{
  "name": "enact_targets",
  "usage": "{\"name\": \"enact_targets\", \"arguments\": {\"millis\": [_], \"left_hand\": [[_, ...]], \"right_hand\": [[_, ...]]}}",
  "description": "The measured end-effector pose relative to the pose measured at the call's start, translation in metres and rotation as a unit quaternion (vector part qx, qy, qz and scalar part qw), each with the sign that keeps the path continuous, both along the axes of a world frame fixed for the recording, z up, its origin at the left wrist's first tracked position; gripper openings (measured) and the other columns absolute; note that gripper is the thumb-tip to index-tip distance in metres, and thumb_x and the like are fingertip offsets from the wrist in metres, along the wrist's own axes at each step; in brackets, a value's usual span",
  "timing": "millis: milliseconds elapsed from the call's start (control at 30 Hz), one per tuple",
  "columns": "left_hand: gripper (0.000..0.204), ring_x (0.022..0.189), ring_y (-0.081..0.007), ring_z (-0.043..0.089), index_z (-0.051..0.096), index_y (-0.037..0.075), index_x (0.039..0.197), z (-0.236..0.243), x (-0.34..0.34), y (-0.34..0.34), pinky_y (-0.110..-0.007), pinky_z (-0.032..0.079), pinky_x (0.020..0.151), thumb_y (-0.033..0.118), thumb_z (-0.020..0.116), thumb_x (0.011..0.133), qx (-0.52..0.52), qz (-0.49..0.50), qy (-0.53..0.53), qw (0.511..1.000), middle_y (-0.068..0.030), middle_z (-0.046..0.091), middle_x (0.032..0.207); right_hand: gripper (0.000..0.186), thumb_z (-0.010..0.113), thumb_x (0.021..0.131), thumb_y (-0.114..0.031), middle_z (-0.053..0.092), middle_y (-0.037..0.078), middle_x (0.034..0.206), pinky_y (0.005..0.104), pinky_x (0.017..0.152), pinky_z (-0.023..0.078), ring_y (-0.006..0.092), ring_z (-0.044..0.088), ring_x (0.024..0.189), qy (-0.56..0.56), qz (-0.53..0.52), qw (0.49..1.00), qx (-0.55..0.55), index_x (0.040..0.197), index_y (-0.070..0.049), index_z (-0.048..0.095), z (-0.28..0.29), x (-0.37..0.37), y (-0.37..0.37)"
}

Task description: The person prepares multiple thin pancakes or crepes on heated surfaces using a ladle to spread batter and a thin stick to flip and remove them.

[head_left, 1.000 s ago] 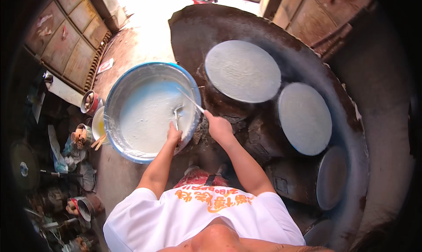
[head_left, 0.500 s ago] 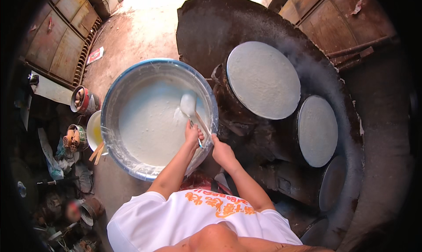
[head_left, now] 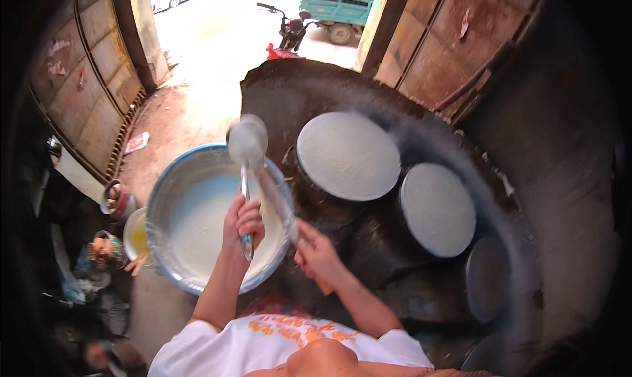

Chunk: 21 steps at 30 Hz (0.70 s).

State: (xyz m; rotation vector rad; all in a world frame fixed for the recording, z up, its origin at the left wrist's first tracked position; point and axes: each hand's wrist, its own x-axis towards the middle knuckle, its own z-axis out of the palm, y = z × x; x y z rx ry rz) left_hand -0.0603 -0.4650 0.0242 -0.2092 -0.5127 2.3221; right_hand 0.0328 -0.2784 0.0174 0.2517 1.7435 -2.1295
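My left hand (head_left: pixel 243 226) is closed round the metal handle of a ladle, whose whitish-coated bowl (head_left: pixel 247 140) is raised over the back rim of a blue plastic basin (head_left: pixel 152 222) of white batter (head_left: pixel 204 239). My right hand (head_left: pixel 316 252), at the basin's right, is closed on a long flat spatula (head_left: pixel 276 199) with a wooden lower end, angled up behind the ladle and blurred. Right of the basin, two round griddles (head_left: pixel 349 153) (head_left: pixel 438 209) bear pale batter layers, with a darker griddle (head_left: pixel 484 278) further down and steam drifting beside them.
A curved dark metal surround (head_left: pixel 270 87) backs the griddles. Beyond are an open doorway between rusty metal doors (head_left: pixel 99 107), a motorbike (head_left: pixel 286 35), a teal cart (head_left: pixel 339 8) and a white car. At left stand a yellow-liquid bowl (head_left: pixel 137 232), cans (head_left: pixel 105 249) and clutter.
My left hand has lifted the ladle up out of the batter. The spatula has risen beside it. The view has tilted up, showing more of the doorway and vehicles outside.
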Motion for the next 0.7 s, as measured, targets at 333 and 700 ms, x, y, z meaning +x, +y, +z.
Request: {"name": "enact_targets", "arguments": {"millis": [333, 700], "left_hand": [[0.035, 0.035, -0.0081, 0.035, 0.032, 0.006, 0.069, 0.222, -0.038, -0.040, -0.021, 0.035, 0.029, 0.021, 0.036, 0.100, 0.113, 0.059, 0.355, 0.926, -0.0005, 0.033, 0.056], [0.040, 0.039, -0.0077, 0.037, 0.035, 0.008, 0.066, 0.027, 0.000, -0.128, -0.022, 0.037, 0.035, 0.029, 0.036, 0.100, -0.029, -0.094, -0.057, 0.994, 0.0011, 0.033, 0.052]], "right_hand": [[0.043, 0.043, 0.097, -0.015, 0.050, 0.006, 0.060, 0.0185, 0.035, 0.027, 0.0061, 0.033, 0.040, 0.216, -0.005, 0.952, -0.216, 0.139, -0.021, 0.040, 0.185, -0.048, -0.040], [0.043, 0.040, 0.099, -0.016, 0.046, 0.003, 0.061, 0.0191, 0.037, 0.031, 0.0068, 0.036, 0.042, -0.063, 0.002, 0.984, -0.167, 0.141, -0.013, 0.032, -0.008, 0.001, -0.057]]}}
